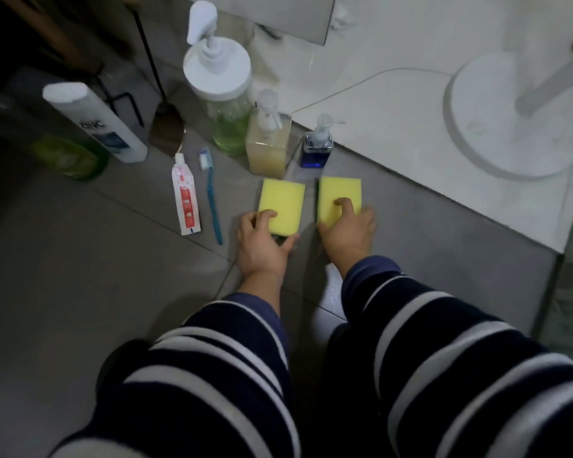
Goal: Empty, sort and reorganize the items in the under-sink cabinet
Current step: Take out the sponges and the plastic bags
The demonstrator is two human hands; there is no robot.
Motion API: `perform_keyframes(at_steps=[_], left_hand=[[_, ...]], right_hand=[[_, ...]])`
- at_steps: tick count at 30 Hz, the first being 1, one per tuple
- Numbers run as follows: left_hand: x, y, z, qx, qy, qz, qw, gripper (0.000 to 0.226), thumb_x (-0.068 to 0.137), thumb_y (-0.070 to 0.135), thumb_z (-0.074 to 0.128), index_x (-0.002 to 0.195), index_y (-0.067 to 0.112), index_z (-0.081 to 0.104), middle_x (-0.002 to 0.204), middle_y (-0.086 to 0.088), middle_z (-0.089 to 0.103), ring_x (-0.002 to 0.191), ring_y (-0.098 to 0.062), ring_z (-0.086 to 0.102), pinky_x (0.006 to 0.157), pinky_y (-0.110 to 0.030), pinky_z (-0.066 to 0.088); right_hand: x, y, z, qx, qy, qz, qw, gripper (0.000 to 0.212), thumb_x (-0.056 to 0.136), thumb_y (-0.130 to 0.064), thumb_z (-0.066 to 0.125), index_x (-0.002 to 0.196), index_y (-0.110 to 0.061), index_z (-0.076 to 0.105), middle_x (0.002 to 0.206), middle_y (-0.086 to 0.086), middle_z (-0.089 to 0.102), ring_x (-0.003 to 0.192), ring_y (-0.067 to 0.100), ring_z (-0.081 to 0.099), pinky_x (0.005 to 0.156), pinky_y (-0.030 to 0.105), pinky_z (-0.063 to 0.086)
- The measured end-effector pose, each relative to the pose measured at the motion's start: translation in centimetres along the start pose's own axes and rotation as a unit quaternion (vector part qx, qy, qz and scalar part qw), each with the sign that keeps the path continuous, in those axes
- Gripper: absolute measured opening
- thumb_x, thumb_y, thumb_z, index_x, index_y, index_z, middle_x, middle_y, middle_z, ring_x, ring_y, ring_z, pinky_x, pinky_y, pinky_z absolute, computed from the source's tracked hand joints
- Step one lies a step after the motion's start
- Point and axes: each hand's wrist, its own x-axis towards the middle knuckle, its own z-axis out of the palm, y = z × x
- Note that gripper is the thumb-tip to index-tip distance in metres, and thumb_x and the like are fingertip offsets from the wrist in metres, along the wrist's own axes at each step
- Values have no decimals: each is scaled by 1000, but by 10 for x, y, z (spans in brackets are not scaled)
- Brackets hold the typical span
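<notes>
Two yellow rectangular sponges lay flat on the grey tiled floor [80, 292] at the centre of the frame, side by side and just apart, each with its long axis running from the lower edge toward the upper edge of the frame. Their tops looked soft and porous, and a dark scouring layer showed along the underside. The left hand [262, 242] gripped the near end of the left sponge [283, 200], with fingers curled over its top and left edge. The right hand [348, 231] held the near end of the right sponge [339, 191] in the same way, one finger bent onto the yellow face. Both sleeves were dark with white stripes. To the left of the sponges a blue plastic toothbrush [210, 190] and a white and red toothpaste tube [185, 196] lay nearly parallel, heads pointing up-frame. Above the sponges stood a small blue square pump bottle [316, 150], a square clear pump bottle of pale yellowish liquid [268, 150] and a tall round clear pump bottle of green liquid [225, 104] with a white lid. At the upper left stood a white shampoo bottle [100, 123] and a green bottle [70, 157]. At the upper right a white round fan base [497, 127] sat on a white surface.
</notes>
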Motion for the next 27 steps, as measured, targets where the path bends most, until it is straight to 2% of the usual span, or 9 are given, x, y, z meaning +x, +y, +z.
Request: perform_keyframes(at_steps=[4,10,12,16,19,23,27], left_hand=[[-2,7,-25,-25,2,15,1000,55,75,35,77,122,23,52,131,-3,45,121,-24,43,91,-36,39],[-13,7,-113,-15,60,25,998,38,82,28,70,116,19,55,127,-4,51,121,-25,45,93,-37,40],[-18,2,-153,-6,78,16,997,32,84,27,67,114,21,57,125,-4,51,120,-26,45,93,-38,41],[-33,-18,-242,18,117,-3,993,24,88,23,61,111,23,59,128,-3,49,122,-25,43,95,-37,40],[-50,-45,-306,23,159,-21,987,23,88,19,61,110,23,60,129,-3,50,122,-24,44,93,-34,40],[-80,-91,-381,17,213,-70,974,23,89,17,58,111,25,58,130,-2,48,124,-23,42,95,-38,43],[-105,-138,-440,24,266,-126,956,27,89,17,57,115,24,58,132,-4,47,124,-25,42,97,-41,43]], right_hand=[[-13,-16,-24,-37,-25,-20,999,62,85,-27,64,139,-33,34,152,17,8,136,37,19,110,46,30],[-61,-82,-62,-97,-47,-113,988,56,86,-32,62,137,-29,38,152,16,11,141,36,9,112,51,24],[-84,-114,-73,-106,-46,-152,982,51,87,-28,60,134,-28,41,150,15,16,140,36,12,111,51,27],[-136,-177,-82,-144,-52,-250,956,47,87,-36,58,131,-24,45,142,18,31,133,38,26,109,50,30],[-182,-225,-84,-153,-71,-318,933,43,86,-35,59,127,-25,49,136,14,42,129,35,33,102,46,37],[-244,-273,-78,-167,-78,-394,900,42,91,-30,54,132,-21,48,135,13,41,127,34,35,102,45,38],[-293,-316,-60,-170,-86,-469,863,37,92,-29,55,128,-20,52,131,11,49,122,33,45,100,45,43]])
